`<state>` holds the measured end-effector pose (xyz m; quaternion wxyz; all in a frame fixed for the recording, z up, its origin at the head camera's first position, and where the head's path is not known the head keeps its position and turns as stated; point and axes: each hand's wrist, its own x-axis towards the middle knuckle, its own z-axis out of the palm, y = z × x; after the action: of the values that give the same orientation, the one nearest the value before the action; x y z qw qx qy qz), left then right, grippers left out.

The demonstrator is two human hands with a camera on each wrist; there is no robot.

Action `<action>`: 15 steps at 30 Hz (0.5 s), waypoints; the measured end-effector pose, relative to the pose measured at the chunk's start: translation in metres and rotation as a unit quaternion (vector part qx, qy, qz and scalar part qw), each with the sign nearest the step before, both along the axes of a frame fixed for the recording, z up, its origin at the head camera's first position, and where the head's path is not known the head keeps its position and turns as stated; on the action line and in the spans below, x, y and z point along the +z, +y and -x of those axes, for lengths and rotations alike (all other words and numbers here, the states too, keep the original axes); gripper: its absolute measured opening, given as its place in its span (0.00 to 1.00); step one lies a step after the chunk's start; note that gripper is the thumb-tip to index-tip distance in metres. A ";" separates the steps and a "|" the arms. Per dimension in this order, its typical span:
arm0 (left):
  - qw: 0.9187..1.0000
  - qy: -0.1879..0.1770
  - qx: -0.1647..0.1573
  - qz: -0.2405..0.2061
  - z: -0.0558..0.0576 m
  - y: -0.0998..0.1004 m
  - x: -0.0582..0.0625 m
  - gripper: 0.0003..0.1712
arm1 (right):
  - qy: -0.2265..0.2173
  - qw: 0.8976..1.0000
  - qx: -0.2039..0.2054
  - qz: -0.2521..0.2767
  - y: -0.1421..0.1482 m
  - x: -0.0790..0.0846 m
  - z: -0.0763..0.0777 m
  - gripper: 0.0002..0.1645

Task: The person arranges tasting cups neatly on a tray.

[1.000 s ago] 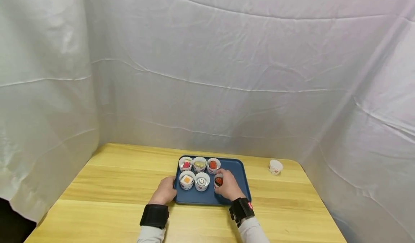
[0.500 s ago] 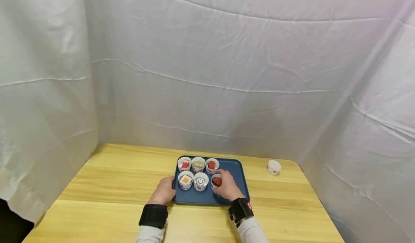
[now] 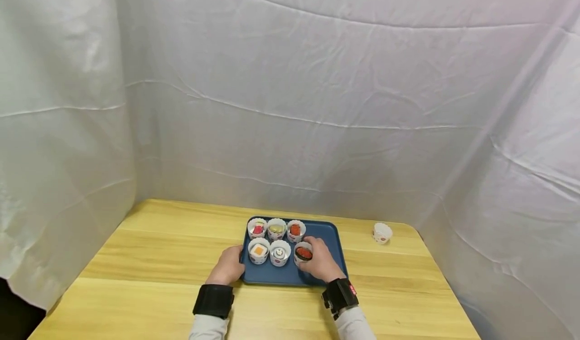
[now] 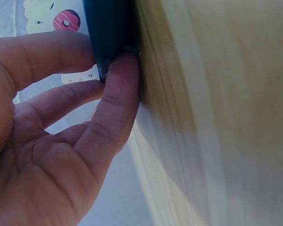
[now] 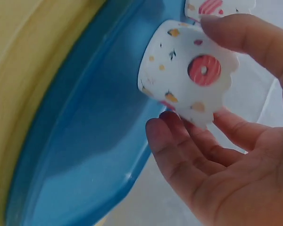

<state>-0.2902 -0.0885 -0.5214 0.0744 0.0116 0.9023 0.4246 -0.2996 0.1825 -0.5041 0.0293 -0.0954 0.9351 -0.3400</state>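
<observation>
A dark blue tray (image 3: 328, 231) lies on the wooden table, bearing several patterned paper baking cups in two rows. My left hand (image 3: 227, 265) grips the tray's left edge; in the left wrist view a finger (image 4: 118, 94) reaches under the rim. At the right end of the front row, my right hand (image 3: 322, 260) holds a paper cup (image 5: 179, 70) between thumb and fingers. That cup contains a red-topped, dark-wrapped piece (image 3: 304, 253) resembling roe sushi. Left of it stand a cup with a white round piece (image 3: 279, 253) and one with an orange-topped piece (image 3: 259, 250).
Three filled cups form the back row: pink (image 3: 258, 229), yellowish (image 3: 276, 228) and red-orange (image 3: 295, 229). Another paper cup (image 3: 382, 233) stands on the table at the right. A pale curtain (image 3: 290, 103) surrounds the table (image 3: 149, 259).
My right hand and its cup have shifted slightly left, narrowing the gap to the neighbouring cup. The left hand stays on the tray edge; the head view has shifted a little.
</observation>
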 end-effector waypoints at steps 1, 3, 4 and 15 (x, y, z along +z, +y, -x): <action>1.000 -0.001 0.000 -0.001 0.000 0.000 0.000 0.31 | 0.004 1.000 0.003 -0.001 0.003 0.000 -0.001 0.41; 1.000 -0.001 0.000 0.001 0.000 0.000 0.001 0.31 | 0.010 1.000 0.009 -0.003 0.008 0.000 -0.004 0.41; 1.000 0.000 0.000 0.002 0.000 0.000 0.001 0.32 | 0.012 1.000 0.009 -0.006 0.011 0.000 -0.005 0.41; 1.000 0.000 -0.001 0.001 0.000 0.002 0.002 0.32 | 0.002 0.999 -0.039 0.006 0.049 -0.003 -0.010 0.42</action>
<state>-0.2900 -0.0867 -0.5198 0.0748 0.0119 0.9028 0.4233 -0.2896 0.2315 -0.5069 0.0132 -0.0597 0.9363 -0.3459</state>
